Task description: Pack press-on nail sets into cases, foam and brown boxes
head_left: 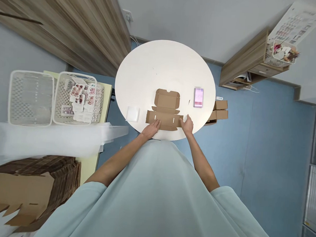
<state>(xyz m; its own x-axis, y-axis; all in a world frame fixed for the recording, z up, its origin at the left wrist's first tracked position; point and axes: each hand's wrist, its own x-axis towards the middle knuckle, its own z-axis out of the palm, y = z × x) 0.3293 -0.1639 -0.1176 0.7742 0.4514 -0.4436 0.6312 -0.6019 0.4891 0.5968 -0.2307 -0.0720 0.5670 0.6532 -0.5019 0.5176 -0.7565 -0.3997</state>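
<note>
A brown cardboard box blank (166, 117) lies unfolded on the round white table (166, 62), with its lid panel toward the far side and two small slots in its near panel. My left hand (151, 128) rests on the blank's near left part, fingers stretched flat over the cardboard. At the right end of the same panel is my right hand (187, 126), thumb touching the side flap and fingers apart on the tabletop. Left of the blank sits a small stack of white, film-like sheets (133, 114). A phone with a lit pink screen (198, 97) lies to the right.
On the left side table stand a basket of press-on nail packs (56, 109) and a second white basket (12, 100). White wrapping sheets (53, 141) and stacked cardboard blanks (65, 177) lie nearer. Small cardboard boxes (221, 109) stand right of the table, near a wooden cabinet (246, 59).
</note>
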